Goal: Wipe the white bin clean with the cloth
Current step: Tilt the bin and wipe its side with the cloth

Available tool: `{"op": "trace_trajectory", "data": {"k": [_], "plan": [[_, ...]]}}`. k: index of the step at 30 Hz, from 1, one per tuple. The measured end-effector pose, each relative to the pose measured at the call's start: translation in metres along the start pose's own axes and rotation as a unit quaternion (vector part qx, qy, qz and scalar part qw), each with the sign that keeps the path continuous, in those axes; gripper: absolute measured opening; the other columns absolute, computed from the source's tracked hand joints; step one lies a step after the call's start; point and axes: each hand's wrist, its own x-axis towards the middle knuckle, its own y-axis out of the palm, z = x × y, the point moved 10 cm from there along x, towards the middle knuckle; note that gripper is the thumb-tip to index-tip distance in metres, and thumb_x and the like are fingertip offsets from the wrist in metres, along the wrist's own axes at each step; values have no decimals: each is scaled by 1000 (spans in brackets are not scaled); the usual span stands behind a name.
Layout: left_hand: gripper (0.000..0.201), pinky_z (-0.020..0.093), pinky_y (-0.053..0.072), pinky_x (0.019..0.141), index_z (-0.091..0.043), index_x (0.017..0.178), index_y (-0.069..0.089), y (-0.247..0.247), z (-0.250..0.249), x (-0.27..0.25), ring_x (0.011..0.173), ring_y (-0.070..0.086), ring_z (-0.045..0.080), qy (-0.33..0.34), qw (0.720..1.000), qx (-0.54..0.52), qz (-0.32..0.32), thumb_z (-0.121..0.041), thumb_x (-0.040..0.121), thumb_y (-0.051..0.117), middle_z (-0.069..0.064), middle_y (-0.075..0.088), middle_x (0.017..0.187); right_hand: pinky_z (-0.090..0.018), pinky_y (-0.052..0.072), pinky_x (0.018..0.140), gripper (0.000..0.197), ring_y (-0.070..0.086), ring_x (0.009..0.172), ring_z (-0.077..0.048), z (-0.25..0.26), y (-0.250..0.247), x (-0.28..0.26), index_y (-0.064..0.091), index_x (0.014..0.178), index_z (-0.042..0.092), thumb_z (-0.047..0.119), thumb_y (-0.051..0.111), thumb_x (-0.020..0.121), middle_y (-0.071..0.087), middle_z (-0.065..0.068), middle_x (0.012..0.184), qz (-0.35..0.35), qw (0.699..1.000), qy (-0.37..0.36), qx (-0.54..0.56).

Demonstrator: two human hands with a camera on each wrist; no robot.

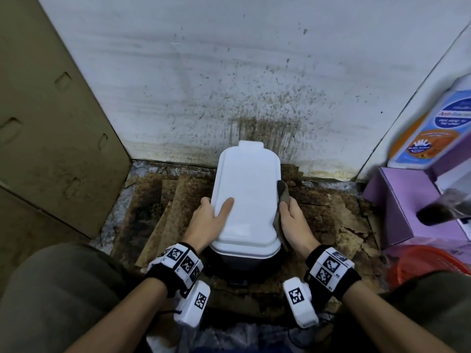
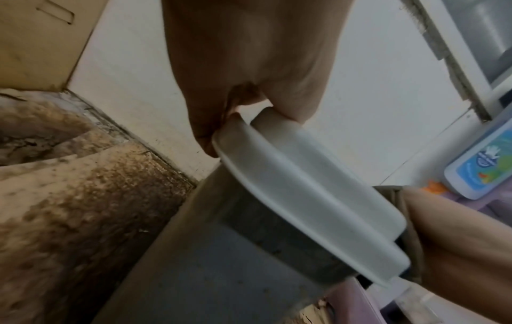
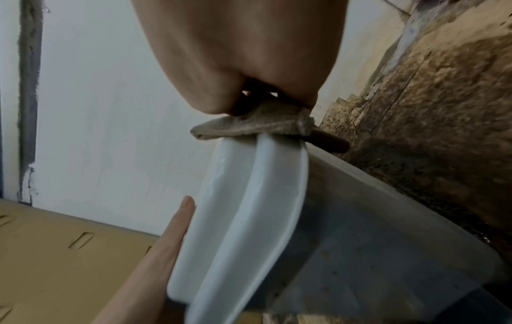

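Note:
A white bin [image 1: 248,189] with a flat white lid and grey body [image 3: 374,241] stands on the floor against the wall. My left hand [image 1: 209,217] grips the lid's left edge, thumb lying on top and fingers [image 2: 207,136] curled over the rim. My right hand [image 1: 290,220] holds a brown-grey cloth [image 1: 283,192] and presses it against the lid's right edge. In the right wrist view the cloth [image 3: 257,122] is folded over the lid rim [image 3: 277,175]. The fingers behind the cloth are hidden.
A tan cardboard box [image 1: 51,123] stands close on the left. The spattered white wall [image 1: 229,85] is right behind the bin. Stained cardboard sheets [image 1: 163,207] cover the floor. A purple box [image 1: 402,207], a labelled bottle [image 1: 438,123] and an orange basket [image 1: 428,263] crowd the right.

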Motion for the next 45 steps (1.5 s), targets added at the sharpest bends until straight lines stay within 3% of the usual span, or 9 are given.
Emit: {"op": "trace_trajectory", "data": {"k": [6, 12, 15, 26, 31, 35, 39, 42, 45], "plan": [[58, 36, 54, 79, -22, 118, 50, -10, -10, 7, 97, 65, 12, 43, 998, 15, 45, -73, 90, 50, -6, 66, 109, -47, 38, 114, 39, 45, 131, -21, -11, 4, -29, 35, 146, 28, 33, 32, 108, 43, -1, 143, -62, 998, 5, 28], [55, 44, 55, 89, -23, 122, 58, -18, -24, 20, 100, 65, 14, 102, 991, 66, 62, -70, 92, 50, -5, 67, 112, -28, 26, 111, 56, 31, 134, -18, -7, 21, -60, 8, 161, 20, 32, 26, 109, 27, -2, 148, -97, 995, 15, 21], [58, 47, 53, 91, -29, 115, 62, -21, -22, 26, 99, 64, 14, 111, 988, 93, 44, -78, 90, 44, -5, 67, 108, -24, 25, 106, 57, 34, 130, -17, -8, 25, -49, 6, 161, 23, 35, 25, 109, 24, -2, 148, -92, 995, 23, 30], [80, 50, 45, 103, -24, 134, 53, -24, 7, 31, 116, 55, 23, 60, 996, 66, -2, -85, 85, 36, 2, 57, 123, -42, 27, 120, 60, 30, 143, -31, 7, 7, 6, 6, 161, 18, 40, 23, 108, 17, -7, 157, -80, 996, 43, 15], [66, 45, 47, 97, -20, 123, 45, -26, 12, 7, 113, 54, 22, 63, 997, 54, -11, -77, 89, 44, 2, 51, 122, -42, 29, 119, 61, 24, 149, -31, 19, -17, 44, 4, 161, 19, 41, 23, 108, 7, -4, 165, -66, 996, 55, 17], [85, 34, 49, 79, -15, 117, 47, -24, 24, -10, 96, 58, 12, 0, 1000, 17, 6, -90, 78, 43, -5, 53, 107, -51, 38, 115, 71, 34, 146, -31, 13, -30, 79, 15, 159, 31, 58, 30, 95, 22, 1, 164, -54, 998, 28, 32], [45, 19, 46, 73, -20, 110, 64, -13, 19, -25, 88, 65, -1, -4, 997, -68, 47, -61, 93, 54, -11, 73, 98, -42, 50, 102, 52, 56, 128, -24, 15, -35, 86, 27, 157, 32, 39, 34, 106, 49, -1, 151, -44, 996, 17, 79], [36, 31, 54, 88, -27, 105, 72, -12, 7, -24, 92, 70, -3, 38, 992, -93, 77, -56, 92, 56, -20, 76, 100, -38, 52, 93, 47, 60, 121, -24, 21, -37, 81, 31, 156, 29, 32, 36, 108, 55, -2, 144, -34, 994, 22, 105], [60, 46, 57, 92, -19, 113, 73, -11, 10, -17, 100, 73, 19, 51, 985, -97, 135, -70, 86, 60, -3, 77, 110, -45, 51, 101, 48, 60, 121, -24, 18, -36, 79, 28, 156, 30, 34, 36, 108, 54, -1, 143, -16, 991, 36, 130]]}}
